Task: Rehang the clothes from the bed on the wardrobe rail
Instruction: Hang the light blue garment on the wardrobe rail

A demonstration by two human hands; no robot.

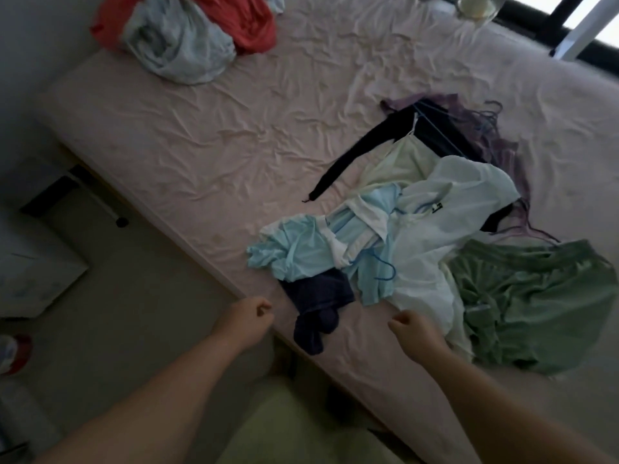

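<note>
Clothes [412,229] heaped lengthwise along bed [201,128], hangers toward far end.

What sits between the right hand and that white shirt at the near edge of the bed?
Nothing visible. The right hand hovers empty just short of the white shirt, with only bare sheet of the bed between them. The wardrobe rail is out of view.
</note>
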